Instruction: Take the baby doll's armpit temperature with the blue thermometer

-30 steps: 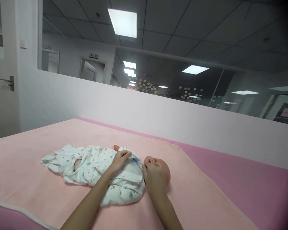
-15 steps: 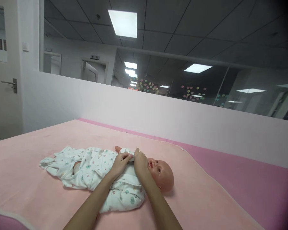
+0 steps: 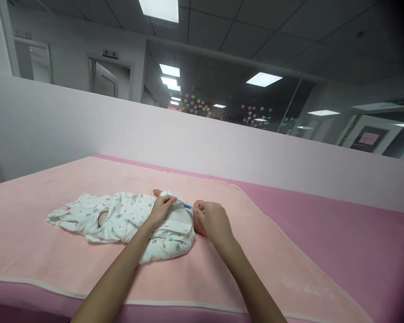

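As doll [image 3: 142, 205] lies crosswise, head [image 3: 199, 227] right, legs [image 3: 72, 219] left

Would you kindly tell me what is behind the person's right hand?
Part of the doll's head shows past the right hand, including some of the face; the rest is covered.

Glaring ceiling panels [image 3: 160, 9], dim grey ceiling [image 3: 215, 27], softly lit mat [image 3: 175, 287], darkened right corners
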Action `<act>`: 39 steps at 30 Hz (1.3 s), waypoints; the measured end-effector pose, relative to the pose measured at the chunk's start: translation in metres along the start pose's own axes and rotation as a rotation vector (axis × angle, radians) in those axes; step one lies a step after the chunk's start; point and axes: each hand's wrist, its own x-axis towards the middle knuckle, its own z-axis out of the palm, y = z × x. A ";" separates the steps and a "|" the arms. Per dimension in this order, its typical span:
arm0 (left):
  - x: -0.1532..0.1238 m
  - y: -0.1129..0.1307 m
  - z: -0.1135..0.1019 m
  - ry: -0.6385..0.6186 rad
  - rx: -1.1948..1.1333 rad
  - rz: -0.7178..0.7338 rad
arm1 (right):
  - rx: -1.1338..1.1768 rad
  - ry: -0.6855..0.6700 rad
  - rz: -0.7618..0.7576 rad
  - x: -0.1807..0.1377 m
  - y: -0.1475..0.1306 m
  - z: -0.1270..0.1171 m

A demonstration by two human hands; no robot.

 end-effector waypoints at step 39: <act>0.005 -0.006 0.007 0.043 -0.060 0.029 | 0.105 -0.235 0.052 0.084 -0.031 0.087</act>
